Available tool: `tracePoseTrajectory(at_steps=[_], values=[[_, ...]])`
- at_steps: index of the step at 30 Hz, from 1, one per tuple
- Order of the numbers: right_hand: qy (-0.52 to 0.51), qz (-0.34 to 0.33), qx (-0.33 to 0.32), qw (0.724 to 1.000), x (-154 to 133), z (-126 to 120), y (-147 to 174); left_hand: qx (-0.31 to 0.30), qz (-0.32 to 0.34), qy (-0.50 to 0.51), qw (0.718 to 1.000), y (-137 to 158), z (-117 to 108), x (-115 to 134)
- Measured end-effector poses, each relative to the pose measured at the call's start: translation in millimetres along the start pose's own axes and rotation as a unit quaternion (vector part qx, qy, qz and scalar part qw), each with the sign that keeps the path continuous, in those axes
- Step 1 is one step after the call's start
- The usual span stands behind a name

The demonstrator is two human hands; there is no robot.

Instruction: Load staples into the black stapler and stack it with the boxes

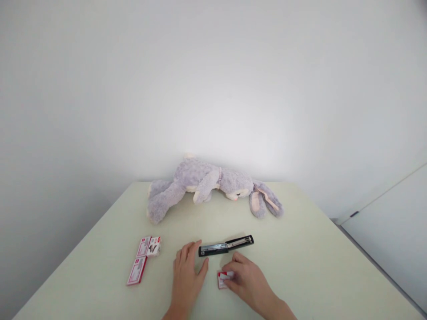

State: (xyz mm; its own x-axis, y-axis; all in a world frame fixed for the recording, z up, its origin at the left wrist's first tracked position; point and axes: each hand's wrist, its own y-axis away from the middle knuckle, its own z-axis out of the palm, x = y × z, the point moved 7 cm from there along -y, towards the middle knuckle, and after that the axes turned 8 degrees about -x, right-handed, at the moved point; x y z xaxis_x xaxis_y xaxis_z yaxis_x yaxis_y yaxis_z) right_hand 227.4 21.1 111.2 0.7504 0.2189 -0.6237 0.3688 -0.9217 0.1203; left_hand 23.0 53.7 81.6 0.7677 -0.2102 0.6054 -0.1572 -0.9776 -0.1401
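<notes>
A black stapler (215, 249) lies opened out flat on the table, its metal staple channel showing. My left hand (187, 269) rests beside the stapler's left end, thumb and fingers apart, with nothing in it. Just below the stapler, my right hand (245, 278) has its thumb and fingers closed on a small red and white box (223, 281). The box's right part is hidden behind those fingers, and what is inside it cannot be seen.
At the left lie two flat pink and white boxes (136, 271) and a small white box (154, 246) with a stapler picture. A lilac plush rabbit (196, 174) lies on its side along the table's back edge, against the white wall (213, 89).
</notes>
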Motion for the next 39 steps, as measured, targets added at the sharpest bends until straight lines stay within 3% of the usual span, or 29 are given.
tracePoseTrajectory(at_steps=[4,8,13,23,29,32,36,39], values=[[0.025,-0.013,-0.004,1.000,-10,5,-20,-0.058,0.033,-0.003,0.998,-22,2,0],[0.033,-0.022,0.012,0.999,-14,-1,-38,-0.093,0.045,0.001,0.995,-15,12,7],[0.041,-0.045,-0.012,0.998,-17,0,-47,-0.098,0.035,0.003,0.995,-3,15,12],[0.034,-0.040,-0.008,0.999,-19,6,-46,-0.101,0.033,0.004,0.994,-6,12,11],[0.011,0.013,0.046,0.999,-10,-4,-39,-0.102,0.031,0.002,0.994,-5,10,13],[-0.006,0.034,0.065,0.997,-10,2,-32,-0.102,0.029,0.002,0.994,-5,9,14],[-0.127,0.026,0.056,0.990,0,28,-20,-0.105,0.027,0.004,0.994,-5,10,13],[-0.257,0.082,0.097,0.958,41,31,-3,-0.109,0.024,0.005,0.994,-6,11,11]])
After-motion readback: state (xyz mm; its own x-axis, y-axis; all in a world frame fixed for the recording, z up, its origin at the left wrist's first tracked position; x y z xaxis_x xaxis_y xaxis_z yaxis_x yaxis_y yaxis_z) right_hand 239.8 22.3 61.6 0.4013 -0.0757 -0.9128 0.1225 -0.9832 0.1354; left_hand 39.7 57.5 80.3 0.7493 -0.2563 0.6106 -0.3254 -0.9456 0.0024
